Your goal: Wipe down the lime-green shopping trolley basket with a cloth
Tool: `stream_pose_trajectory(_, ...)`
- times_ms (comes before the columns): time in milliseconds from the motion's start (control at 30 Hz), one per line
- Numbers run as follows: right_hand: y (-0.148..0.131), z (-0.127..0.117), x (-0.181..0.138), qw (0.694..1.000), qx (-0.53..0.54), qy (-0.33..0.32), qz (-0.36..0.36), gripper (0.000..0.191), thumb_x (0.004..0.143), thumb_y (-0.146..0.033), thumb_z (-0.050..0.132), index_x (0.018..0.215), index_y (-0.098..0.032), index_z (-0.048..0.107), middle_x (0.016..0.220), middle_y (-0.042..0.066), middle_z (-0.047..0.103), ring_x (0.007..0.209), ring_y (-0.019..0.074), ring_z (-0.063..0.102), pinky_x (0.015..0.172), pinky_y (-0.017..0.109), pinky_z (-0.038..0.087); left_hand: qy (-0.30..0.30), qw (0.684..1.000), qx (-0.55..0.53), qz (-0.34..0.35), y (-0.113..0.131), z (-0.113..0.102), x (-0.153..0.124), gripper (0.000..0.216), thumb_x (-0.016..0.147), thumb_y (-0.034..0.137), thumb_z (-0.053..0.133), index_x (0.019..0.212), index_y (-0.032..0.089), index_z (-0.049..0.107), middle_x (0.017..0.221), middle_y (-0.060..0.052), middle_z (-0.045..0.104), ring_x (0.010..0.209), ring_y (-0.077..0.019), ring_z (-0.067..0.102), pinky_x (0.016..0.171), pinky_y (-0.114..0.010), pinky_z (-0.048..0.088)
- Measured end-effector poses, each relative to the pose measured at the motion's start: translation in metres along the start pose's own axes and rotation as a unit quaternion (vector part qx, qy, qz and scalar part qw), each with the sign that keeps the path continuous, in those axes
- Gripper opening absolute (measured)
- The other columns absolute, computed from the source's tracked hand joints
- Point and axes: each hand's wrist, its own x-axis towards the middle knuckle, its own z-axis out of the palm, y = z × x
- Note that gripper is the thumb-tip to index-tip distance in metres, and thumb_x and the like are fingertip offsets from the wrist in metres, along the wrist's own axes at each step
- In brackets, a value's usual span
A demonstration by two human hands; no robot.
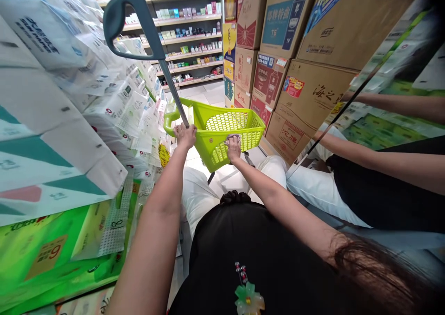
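Left hand (185, 135) clenched the pull handle (173, 93) at the near-left rim of the green basket (243, 131). Right hand (233, 149) clutched a grey cloth (232, 140) against its near wall. The basket sat mid-aisle. Risk: pushing too hard could've skidded it into the cartons (306, 101).

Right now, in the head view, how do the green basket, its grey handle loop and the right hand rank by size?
1. green basket
2. grey handle loop, though it is nearer the camera, so unsure
3. right hand
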Motion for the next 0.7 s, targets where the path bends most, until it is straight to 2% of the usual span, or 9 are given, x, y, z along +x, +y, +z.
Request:
stream_pose_trajectory(67, -0.010, 0.010, -0.008, 0.999, 0.006, -0.028, -0.014, 0.057, 0.086, 0.005, 0.038, 0.136, -0.011, 0.060, 0.148, 0.020, 0.049, 0.133, 0.0285, 0.047, 0.108, 0.046, 0.047, 0.004, 1.000, -0.003, -0.002, 0.000, -0.001, -0.001, 0.037, 0.098, 0.035, 0.039, 0.117, 0.026, 0.070, 0.131, -0.018, 0.054, 0.135, -0.0384, 0.042, 0.116, -0.058, 0.019)
stream_pose_trajectory(133, -0.019, 0.016, -0.017, 0.994, 0.011, -0.080, -0.071, 0.057, 0.084, 0.005, 0.042, 0.134, -0.013, 0.062, 0.148, 0.017, 0.051, 0.129, 0.0272, 0.050, 0.104, 0.041, 0.049, 0.004, 1.000, -0.004, -0.001, -0.001, -0.001, -0.001, 0.037, 0.098, 0.035, 0.039, 0.116, 0.027, 0.070, 0.131, -0.018, 0.054, 0.135, -0.0385, 0.043, 0.116, -0.058, 0.020)
stream_pose_trajectory(233, -0.023, 0.012, -0.025, 0.981, 0.029, -0.129, -0.141, 0.056, 0.082, 0.002, 0.048, 0.131, -0.018, 0.066, 0.143, 0.014, 0.056, 0.122, 0.0274, 0.054, 0.101, 0.040, 0.051, 0.003, 1.000, -0.001, 0.005, -0.003, -0.001, -0.002, 0.037, 0.099, 0.036, 0.038, 0.117, 0.027, 0.070, 0.130, -0.018, 0.055, 0.133, -0.0380, 0.044, 0.115, -0.057, 0.021)
stream_pose_trajectory(267, -0.025, 0.008, -0.024, 0.980, 0.039, -0.121, -0.153, 0.055, 0.084, 0.000, 0.048, 0.133, -0.017, 0.065, 0.142, 0.015, 0.056, 0.123, 0.0279, 0.054, 0.104, 0.042, 0.049, 0.004, 1.000, 0.001, 0.008, -0.003, 0.000, -0.003, 0.037, 0.099, 0.035, 0.039, 0.117, 0.028, 0.069, 0.130, -0.017, 0.055, 0.133, -0.0377, 0.044, 0.115, -0.057, 0.021)
stream_pose_trajectory(333, -0.032, -0.002, -0.020, 0.982, 0.061, -0.064, -0.167, 0.052, 0.089, -0.005, 0.045, 0.137, -0.015, 0.062, 0.145, 0.015, 0.053, 0.131, 0.0286, 0.049, 0.112, 0.045, 0.043, 0.011, 1.000, 0.007, 0.013, -0.004, 0.001, -0.003, 0.036, 0.099, 0.035, 0.039, 0.118, 0.028, 0.069, 0.130, -0.017, 0.055, 0.132, -0.0372, 0.045, 0.115, -0.057, 0.021)
stream_pose_trajectory(433, -0.057, -0.013, -0.009, 0.975, 0.084, 0.003, -0.205, 0.051, 0.095, -0.009, 0.040, 0.143, -0.016, 0.058, 0.150, 0.013, 0.049, 0.141, 0.0272, 0.042, 0.120, 0.045, 0.036, 0.018, 1.000, 0.012, 0.016, -0.002, 0.001, -0.004, 0.038, 0.099, 0.035, 0.038, 0.118, 0.027, 0.069, 0.129, -0.018, 0.055, 0.131, -0.0368, 0.044, 0.115, -0.056, 0.021)
stream_pose_trajectory(567, -0.092, -0.014, -0.001, 0.966, 0.070, -0.024, -0.247, 0.052, 0.097, -0.010, 0.039, 0.145, -0.020, 0.056, 0.153, 0.010, 0.048, 0.140, 0.0275, 0.044, 0.119, 0.045, 0.040, 0.013, 1.000, 0.005, 0.016, -0.002, -0.001, -0.006, 0.038, 0.099, 0.034, 0.037, 0.119, 0.026, 0.069, 0.130, -0.018, 0.054, 0.131, -0.0373, 0.043, 0.115, -0.056, 0.020)
stream_pose_trajectory(633, -0.090, -0.014, -0.001, 0.971, 0.054, -0.030, -0.230, 0.053, 0.097, -0.011, 0.040, 0.148, -0.021, 0.053, 0.154, 0.011, 0.048, 0.141, 0.0296, 0.042, 0.117, 0.047, 0.042, 0.012, 1.000, 0.003, 0.016, -0.002, -0.002, -0.007, 0.038, 0.099, 0.034, 0.038, 0.119, 0.025, 0.069, 0.130, -0.018, 0.054, 0.131, -0.0368, 0.043, 0.116, -0.056, 0.020)
stream_pose_trajectory(700, -0.073, -0.016, -0.002, 0.980, 0.041, -0.025, -0.193, 0.054, 0.097, -0.011, 0.041, 0.150, -0.019, 0.051, 0.152, 0.014, 0.048, 0.143, 0.0313, 0.039, 0.117, 0.049, 0.042, 0.012, 1.000, 0.004, 0.017, -0.003, -0.002, -0.008, 0.038, 0.099, 0.034, 0.038, 0.119, 0.026, 0.069, 0.130, -0.018, 0.054, 0.131, -0.0364, 0.043, 0.116, -0.056, 0.020)
